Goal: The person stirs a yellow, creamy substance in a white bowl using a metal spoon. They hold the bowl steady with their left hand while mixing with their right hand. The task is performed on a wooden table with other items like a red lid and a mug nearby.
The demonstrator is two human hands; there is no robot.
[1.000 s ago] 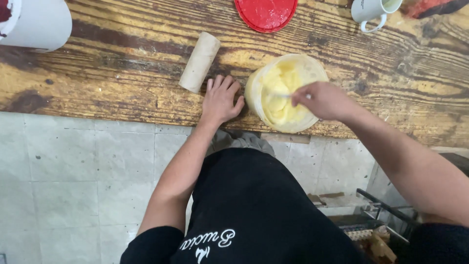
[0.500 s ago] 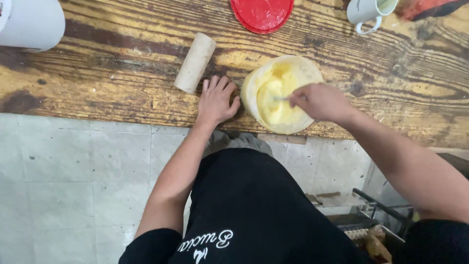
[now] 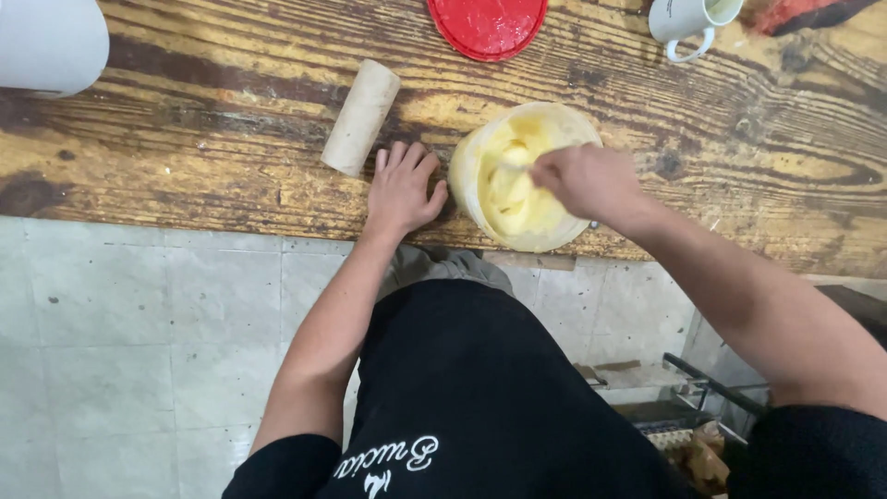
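I am stirring the soft yellow paste inside the round pale plastic tub (image 3: 523,176), which sits close to the near edge of the worn wooden desk (image 3: 231,185). To do this well, I should stir slowly and keep the tool low in the paste so nothing slops over the rim. My right hand (image 3: 580,180) is closed around a thin stirring tool; only a small bit of it shows, so I cannot tell what kind it is. My left hand (image 3: 402,189) lies open and flat on the desk, just beside the tub. It would help to press it against the tub wall so the tub does not slide.

The paste looks thick and creamy, with swirls in it, and it fills most of the tub. A tan cardboard tube (image 3: 360,116) lies near my left hand. A round red plastic lid (image 3: 487,25) rests at the far edge, and a white mug (image 3: 688,20) stands near the far right corner.
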